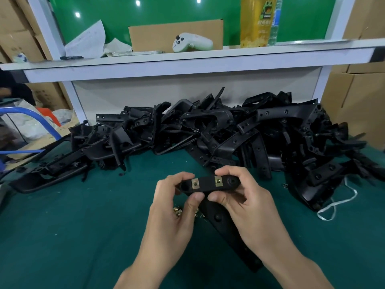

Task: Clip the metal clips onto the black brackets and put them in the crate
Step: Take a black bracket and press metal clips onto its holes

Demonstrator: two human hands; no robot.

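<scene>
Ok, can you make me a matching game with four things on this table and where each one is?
Things:
1 held bracket
2 loose metal clips
3 white controller
4 white string

Places:
A on the shelf
B on the green mat, partly behind the left hand
C on the mat beside the bracket pile, at the right
D gripped by the left hand and right hand

Pairs: 1-D, 2-B, 3-A, 4-C
</scene>
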